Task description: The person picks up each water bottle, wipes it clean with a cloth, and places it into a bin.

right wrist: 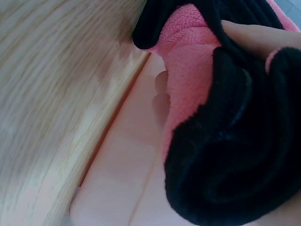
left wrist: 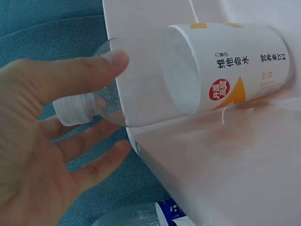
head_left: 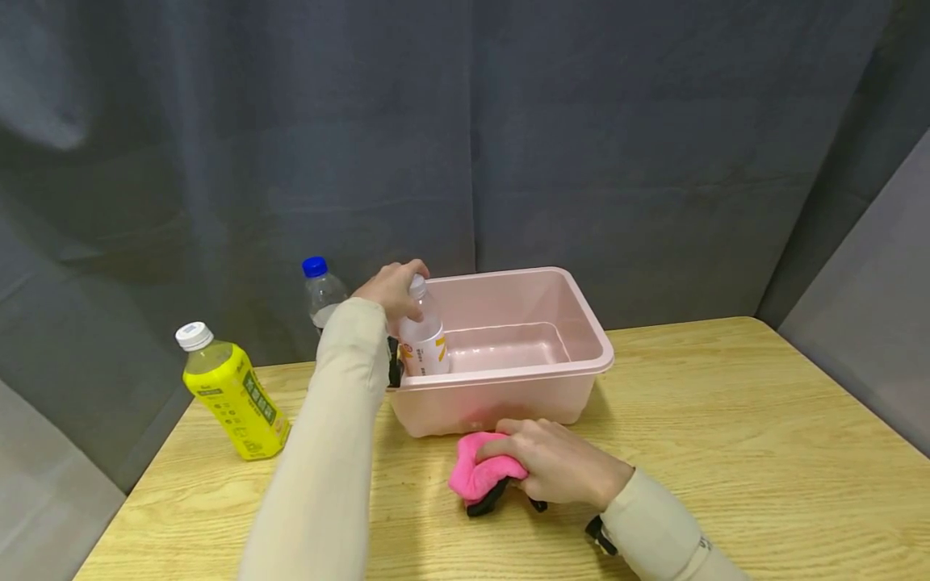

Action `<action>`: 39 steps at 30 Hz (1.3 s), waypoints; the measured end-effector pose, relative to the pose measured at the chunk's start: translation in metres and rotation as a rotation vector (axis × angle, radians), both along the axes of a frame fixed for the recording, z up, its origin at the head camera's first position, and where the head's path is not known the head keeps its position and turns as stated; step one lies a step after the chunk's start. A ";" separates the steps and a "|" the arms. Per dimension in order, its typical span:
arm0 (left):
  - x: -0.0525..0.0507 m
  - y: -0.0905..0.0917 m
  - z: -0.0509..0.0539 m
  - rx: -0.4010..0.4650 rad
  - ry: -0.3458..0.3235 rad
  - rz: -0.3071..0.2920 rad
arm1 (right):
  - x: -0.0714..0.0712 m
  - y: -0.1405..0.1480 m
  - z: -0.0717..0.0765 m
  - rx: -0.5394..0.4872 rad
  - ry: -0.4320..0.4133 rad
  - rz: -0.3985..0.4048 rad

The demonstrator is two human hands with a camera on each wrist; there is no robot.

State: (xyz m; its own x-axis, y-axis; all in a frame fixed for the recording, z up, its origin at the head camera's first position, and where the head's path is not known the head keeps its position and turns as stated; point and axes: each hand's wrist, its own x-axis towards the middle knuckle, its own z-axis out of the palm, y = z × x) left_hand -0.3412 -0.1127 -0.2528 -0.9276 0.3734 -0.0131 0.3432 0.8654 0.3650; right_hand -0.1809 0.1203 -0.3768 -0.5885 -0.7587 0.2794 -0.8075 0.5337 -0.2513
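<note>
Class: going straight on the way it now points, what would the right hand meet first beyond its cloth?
Probably the front wall of the pink bin, just ahead of the right hand and its cloth; the exact gap is hard to judge.

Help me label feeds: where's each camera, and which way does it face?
Head: on the head, facing forward-down at the pink tub; sleeves, left grip, right grip show.
Left wrist: on that wrist, facing the clear white-capped bottle; left grip shows.
Right wrist: on that wrist, facing pink-and-black cloth; right grip partly shows.
Head and left-wrist views share that bottle.
</note>
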 end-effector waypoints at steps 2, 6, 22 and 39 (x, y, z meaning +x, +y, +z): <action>0.000 0.001 0.000 -0.016 -0.002 0.006 | 0.000 0.000 0.000 0.007 0.004 0.000; 0.001 0.004 0.001 -0.062 0.002 0.030 | 0.000 -0.001 0.001 0.014 0.014 -0.002; 0.001 0.011 0.002 -0.248 0.107 0.078 | 0.000 -0.003 -0.001 -0.012 0.037 0.006; -0.001 0.015 0.001 -0.303 0.095 0.082 | 0.000 -0.005 0.000 0.007 0.050 0.008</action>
State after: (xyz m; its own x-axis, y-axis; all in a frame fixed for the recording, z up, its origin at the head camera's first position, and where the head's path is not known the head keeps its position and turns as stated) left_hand -0.3424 -0.0980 -0.2515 -0.9568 0.2898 -0.0236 0.2881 0.9559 0.0564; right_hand -0.1812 0.1157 -0.3771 -0.5674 -0.7656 0.3031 -0.8234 0.5285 -0.2065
